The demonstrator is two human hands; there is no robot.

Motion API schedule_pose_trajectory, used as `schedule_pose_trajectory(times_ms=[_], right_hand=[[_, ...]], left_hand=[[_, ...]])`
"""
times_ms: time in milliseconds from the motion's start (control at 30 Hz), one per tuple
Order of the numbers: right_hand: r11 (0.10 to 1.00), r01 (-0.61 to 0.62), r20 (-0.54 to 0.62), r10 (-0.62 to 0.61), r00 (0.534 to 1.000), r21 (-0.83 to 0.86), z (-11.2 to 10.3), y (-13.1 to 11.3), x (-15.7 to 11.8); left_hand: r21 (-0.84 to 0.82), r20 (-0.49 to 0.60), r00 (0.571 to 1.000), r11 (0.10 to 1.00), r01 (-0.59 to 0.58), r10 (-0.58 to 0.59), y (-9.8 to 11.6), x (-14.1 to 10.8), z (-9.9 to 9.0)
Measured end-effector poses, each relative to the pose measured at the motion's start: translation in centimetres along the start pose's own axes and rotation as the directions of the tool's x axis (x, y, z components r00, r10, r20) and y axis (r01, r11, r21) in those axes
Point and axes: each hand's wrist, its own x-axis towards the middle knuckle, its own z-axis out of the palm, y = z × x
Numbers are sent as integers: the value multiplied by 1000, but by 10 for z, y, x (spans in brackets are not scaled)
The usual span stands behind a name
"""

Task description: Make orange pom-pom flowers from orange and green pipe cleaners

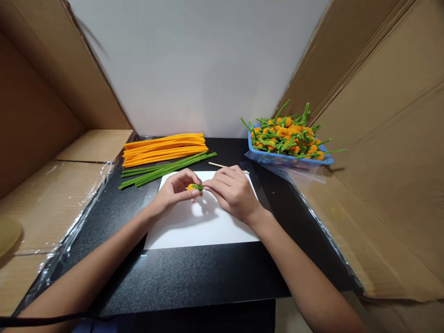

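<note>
Over a white sheet of paper [180,231], my left hand [175,189] pinches a small orange and green pipe-cleaner flower [193,187] between thumb and fingers. The flower's orange part faces left and its green part points right. My right hand [234,192] comes in from the right, its thumb and fingertips closed at the green end; just what they pinch is hidden. Behind the right hand lies a thin wooden stick [218,164], partly covered by the fingers.
Orange pipe cleaners [164,149] and green pipe cleaners [166,169] lie in bundles at the back left. A blue basket [291,159] heaped with orange and green pieces stands at the back right. Cardboard walls [381,138] flank the black table [201,277].
</note>
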Motion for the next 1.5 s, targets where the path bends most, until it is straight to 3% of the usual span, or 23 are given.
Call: schedule_pose_trajectory(times_ms=[233, 433, 633, 933, 1133, 1300, 1500], right_hand=[[988, 78, -14, -80, 997, -131, -2, -4, 1], [991, 19, -33, -23, 999, -129, -2, -5, 2], [993, -116, -48, 116, 992, -12, 0, -8, 2], [931, -250, -32, 268, 963, 265, 0, -10, 4], [794, -421, 49, 447, 893, 437, -1, -14, 7], [642, -591, 188, 584, 789, 489, 1, -14, 8], [455, -680, 327, 635, 700, 574, 6, -10, 7]], left_hand=[[-186, -87, 995, 982, 39, -56, 3, 0, 5], [-195, -172, 983, 981, 22, -57, -3, 3, 5], [-141, -214, 977, 990, -13, -17, -5, 3, 3], [23, -153, 986, 997, -68, 71, -8, 2, -1], [79, -164, 981, 992, -94, 106, -5, 1, 0], [230, -182, 960, 959, -168, 212, -1, -1, 10], [454, -173, 922, 859, -237, 346, -4, -8, 21]])
